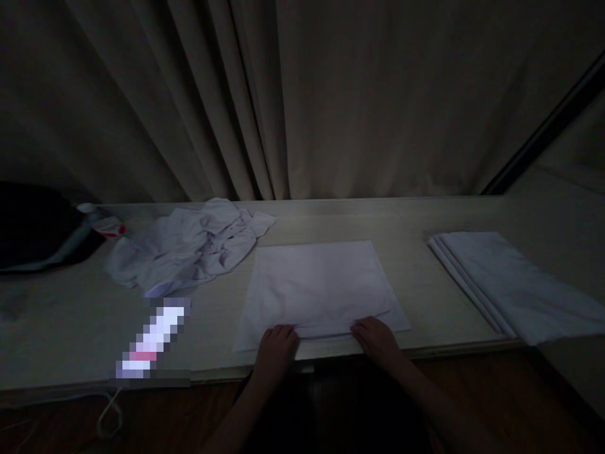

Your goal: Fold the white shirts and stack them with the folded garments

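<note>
A white cloth [321, 284], folded into a rough rectangle with layered edges, lies flat on the table in front of me. At its near edge, left of the middle, my left hand [280, 345] is closed with the fingers curled over the cloth. My right hand [375, 337] pinches the same edge farther right. Both thumbs are hard to make out in the dim light. Off to the left is a crumpled heap of white cloth [198, 243], and a stack of folded white cloth [510, 277] lies at the right, apart from my hands.
The pale table [217, 328] runs along a beige curtain [359, 101]. At the left are a black bag [38, 227], a bottle with a red-and-white label [109, 227] and a bright, pixelated object [154, 340]. A white cable [111, 413] hangs below the front edge.
</note>
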{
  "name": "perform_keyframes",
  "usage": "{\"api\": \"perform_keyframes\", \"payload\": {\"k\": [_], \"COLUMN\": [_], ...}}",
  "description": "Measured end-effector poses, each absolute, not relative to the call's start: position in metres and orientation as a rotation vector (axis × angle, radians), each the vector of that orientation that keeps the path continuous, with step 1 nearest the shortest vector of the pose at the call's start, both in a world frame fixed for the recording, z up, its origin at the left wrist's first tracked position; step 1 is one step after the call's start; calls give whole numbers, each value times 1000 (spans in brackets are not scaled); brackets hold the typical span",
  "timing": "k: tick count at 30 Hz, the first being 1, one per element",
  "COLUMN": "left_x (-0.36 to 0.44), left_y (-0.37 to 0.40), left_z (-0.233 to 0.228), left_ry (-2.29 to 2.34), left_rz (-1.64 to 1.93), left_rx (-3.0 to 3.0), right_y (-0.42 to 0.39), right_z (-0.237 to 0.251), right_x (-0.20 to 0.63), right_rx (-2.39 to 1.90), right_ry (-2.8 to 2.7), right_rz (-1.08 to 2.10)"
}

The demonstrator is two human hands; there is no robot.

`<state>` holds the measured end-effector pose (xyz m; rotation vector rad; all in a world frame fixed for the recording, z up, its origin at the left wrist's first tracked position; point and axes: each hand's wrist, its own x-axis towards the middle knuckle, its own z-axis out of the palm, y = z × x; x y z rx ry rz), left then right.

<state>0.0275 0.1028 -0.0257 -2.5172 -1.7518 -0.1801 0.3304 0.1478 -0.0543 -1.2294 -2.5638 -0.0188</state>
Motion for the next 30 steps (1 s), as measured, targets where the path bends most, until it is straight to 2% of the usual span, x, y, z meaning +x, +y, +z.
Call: {"api": "perform_keyframes", "payload": {"k": [9,19,30], "left_x": [32,47,51], "left_y": [90,92,96], "left_z": [-38,-27,-34], "left_ry": [-1878,-2030,-1905], "left_rz": [-400,-373,-305], "left_rx": [-2299,-2194,-2387], "right_y": [138,131,136], "right_z": [-57,-59,-49], "right_x": [325,321,316], "right_rx": [-1309,-1307,-1375], "right_ry": [-2439,-2360,-2324], "right_rz": [-67,-18,68]}}
